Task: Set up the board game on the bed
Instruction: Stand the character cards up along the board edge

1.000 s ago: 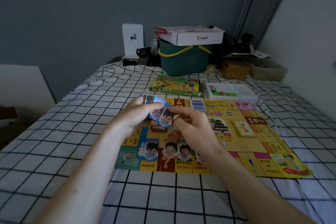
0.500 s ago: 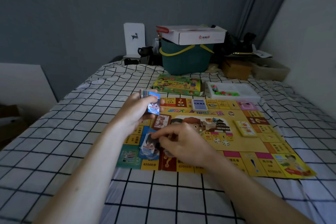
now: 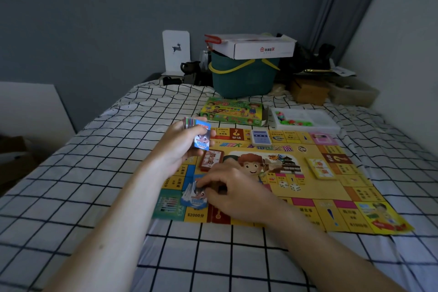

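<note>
A yellow game board (image 3: 315, 199) lies flat on the checked bedsheet (image 3: 83, 173). My left hand (image 3: 176, 149) holds a stack of play money (image 3: 198, 134) upright above the board's left edge. My right hand (image 3: 234, 193) rests low on the board's near-left corner, fingers pinched on a blue note on a small pile (image 3: 193, 194). Beyond it lies a red card deck (image 3: 209, 160). A blue card deck (image 3: 260, 137), a yellow card deck (image 3: 320, 167) and two white dice (image 3: 290, 185) also sit on the board.
Behind the board lie the green game box (image 3: 232, 111) and a white tray of pieces (image 3: 305, 118). A teal basket (image 3: 244, 78) with a white carton on top, cardboard boxes and clutter stand at the bed's head. The wall is close on the right.
My right hand left the stack in my left hand and dropped to the board's near-left corner with a note. My left hand stayed up holding the stack.
</note>
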